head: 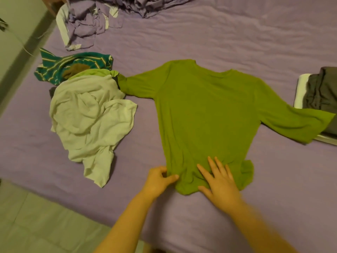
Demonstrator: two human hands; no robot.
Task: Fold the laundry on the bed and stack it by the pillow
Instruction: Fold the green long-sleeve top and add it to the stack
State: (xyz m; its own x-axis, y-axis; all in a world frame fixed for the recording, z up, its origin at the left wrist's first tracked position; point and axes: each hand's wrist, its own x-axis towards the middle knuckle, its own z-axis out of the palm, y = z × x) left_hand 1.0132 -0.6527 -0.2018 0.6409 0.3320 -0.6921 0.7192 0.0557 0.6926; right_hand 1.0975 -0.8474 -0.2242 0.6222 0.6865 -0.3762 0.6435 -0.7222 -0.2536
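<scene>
— Head view: where's the green shirt point(207, 114)?
— Spread flat on the bed point(237, 33), stretching away from both hands. Left hand point(158, 179) pinches the hem's corner; right hand point(218, 181) lies flat on the hem, fingers straight.
— And the rest?
— Crumpled clothes pile point(87, 110) beyond the left hand.
</scene>
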